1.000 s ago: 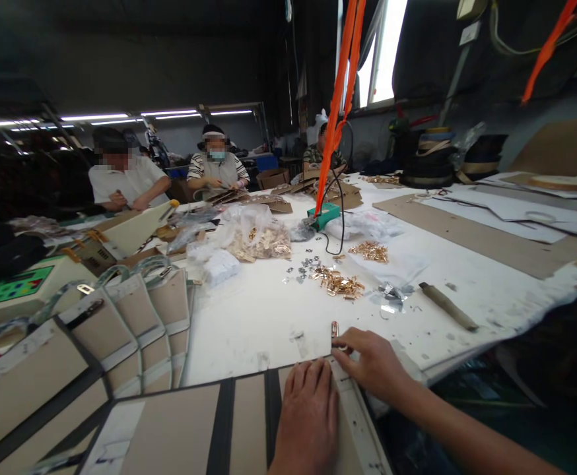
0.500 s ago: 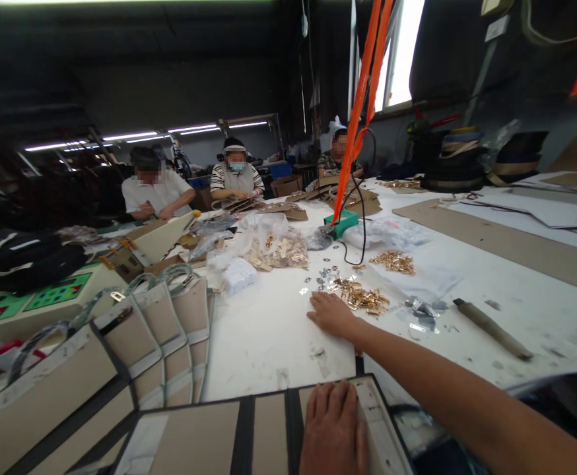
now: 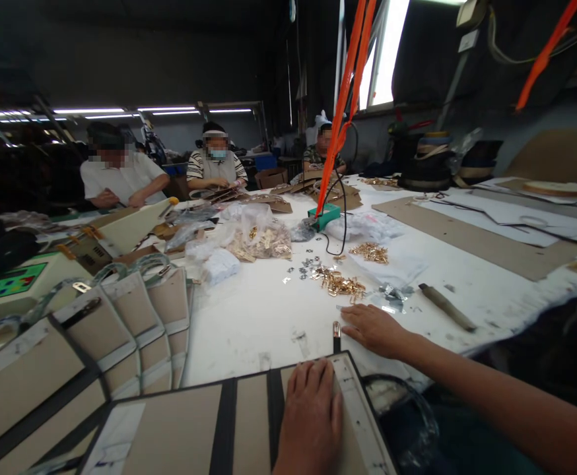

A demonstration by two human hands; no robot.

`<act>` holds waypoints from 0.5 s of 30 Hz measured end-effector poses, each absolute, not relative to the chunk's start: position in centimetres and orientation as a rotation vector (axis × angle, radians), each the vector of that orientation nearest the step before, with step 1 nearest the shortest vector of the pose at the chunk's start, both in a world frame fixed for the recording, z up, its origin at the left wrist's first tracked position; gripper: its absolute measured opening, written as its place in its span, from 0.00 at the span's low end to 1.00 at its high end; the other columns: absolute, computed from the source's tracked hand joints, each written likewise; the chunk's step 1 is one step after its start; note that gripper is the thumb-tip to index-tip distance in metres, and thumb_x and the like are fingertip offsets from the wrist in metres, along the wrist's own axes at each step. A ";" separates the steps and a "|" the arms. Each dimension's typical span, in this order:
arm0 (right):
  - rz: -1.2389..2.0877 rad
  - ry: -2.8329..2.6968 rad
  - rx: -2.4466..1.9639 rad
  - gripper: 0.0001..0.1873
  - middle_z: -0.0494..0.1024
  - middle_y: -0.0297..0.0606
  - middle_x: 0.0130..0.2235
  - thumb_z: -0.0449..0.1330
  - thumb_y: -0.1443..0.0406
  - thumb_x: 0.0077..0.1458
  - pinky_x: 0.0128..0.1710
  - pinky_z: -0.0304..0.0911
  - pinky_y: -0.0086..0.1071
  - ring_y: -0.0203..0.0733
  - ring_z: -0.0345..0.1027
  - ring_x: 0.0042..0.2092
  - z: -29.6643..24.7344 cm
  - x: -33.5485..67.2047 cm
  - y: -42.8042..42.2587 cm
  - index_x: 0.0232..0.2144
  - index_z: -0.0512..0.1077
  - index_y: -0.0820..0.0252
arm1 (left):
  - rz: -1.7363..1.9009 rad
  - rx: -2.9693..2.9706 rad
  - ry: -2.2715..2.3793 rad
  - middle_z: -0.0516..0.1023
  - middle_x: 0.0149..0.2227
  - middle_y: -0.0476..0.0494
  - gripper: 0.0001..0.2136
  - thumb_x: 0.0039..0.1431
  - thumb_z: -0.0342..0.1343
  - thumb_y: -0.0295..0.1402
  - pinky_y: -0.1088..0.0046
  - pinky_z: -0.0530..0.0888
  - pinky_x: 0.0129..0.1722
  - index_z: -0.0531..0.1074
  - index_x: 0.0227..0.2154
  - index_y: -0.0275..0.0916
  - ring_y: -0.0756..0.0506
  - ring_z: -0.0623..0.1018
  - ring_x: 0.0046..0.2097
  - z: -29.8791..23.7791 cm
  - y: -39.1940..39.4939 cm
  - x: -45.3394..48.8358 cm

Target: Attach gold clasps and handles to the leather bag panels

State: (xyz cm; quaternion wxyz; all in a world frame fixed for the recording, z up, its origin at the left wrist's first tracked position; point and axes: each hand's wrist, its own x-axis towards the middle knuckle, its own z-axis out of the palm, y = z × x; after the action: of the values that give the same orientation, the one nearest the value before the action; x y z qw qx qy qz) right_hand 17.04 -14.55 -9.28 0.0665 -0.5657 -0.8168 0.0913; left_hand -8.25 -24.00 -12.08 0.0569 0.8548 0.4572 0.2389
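Observation:
My left hand (image 3: 311,415) lies flat with its fingers stretched on a beige bag panel (image 3: 179,429) with black strips and dark edging. From the panel's far edge sticks out a black tab with a gold-coloured metal fitting (image 3: 337,330). Just right of that tab, my right hand (image 3: 375,328) is low over the white table, its fingertips at a small silvery metal plate (image 3: 339,307) that seems pinched there. Beyond it lie a heap of gold-coloured metal fittings (image 3: 340,284) and scattered small silver plates (image 3: 308,267).
More bag panels with handles (image 3: 120,316) fan out on the left. A plastic bag of small pieces (image 3: 261,241), a green box (image 3: 325,214) below an orange hanging strap, and a stick-like tool (image 3: 447,308) lie on the table (image 3: 249,323). Several people sit across.
My right hand has drawn back from the silver plates, rightward and nearer to me, and a small plate shows at its fingertips. The tab's gold fitting is uncovered. My left hand stays on the panel.

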 end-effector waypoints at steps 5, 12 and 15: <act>0.273 -2.407 -1.723 0.27 0.70 0.44 0.66 0.48 0.51 0.72 0.66 0.57 0.53 0.55 0.64 0.66 -10.0 18.9 -17.4 0.62 0.72 0.55 | 0.654 2.656 1.372 0.75 0.61 0.43 0.20 0.68 0.52 0.31 0.52 0.70 0.64 0.70 0.61 0.41 0.38 0.71 0.61 -12.0 -23.9 -8.3; 0.075 -2.179 -1.868 0.26 0.71 0.46 0.66 0.51 0.52 0.70 0.64 0.60 0.55 0.58 0.63 0.66 -12.9 23.8 -19.4 0.62 0.72 0.57 | 0.668 2.700 1.372 0.75 0.61 0.43 0.21 0.68 0.51 0.31 0.52 0.70 0.64 0.69 0.63 0.41 0.38 0.71 0.62 -12.2 -23.7 -8.2; -0.001 -2.018 -1.803 0.24 0.76 0.47 0.61 0.51 0.55 0.70 0.64 0.61 0.51 0.54 0.68 0.62 -13.4 26.1 -19.3 0.58 0.76 0.58 | 0.684 2.729 1.359 0.75 0.61 0.43 0.21 0.69 0.50 0.31 0.53 0.71 0.63 0.69 0.63 0.41 0.38 0.72 0.61 -12.2 -23.5 -8.2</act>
State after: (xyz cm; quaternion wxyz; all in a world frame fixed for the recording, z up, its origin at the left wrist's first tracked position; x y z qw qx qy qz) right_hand 26.11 -19.29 -13.37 0.2161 -0.6505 -0.7281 -0.0005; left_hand -8.23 -23.53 -12.20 0.0085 0.8734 0.4348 0.2191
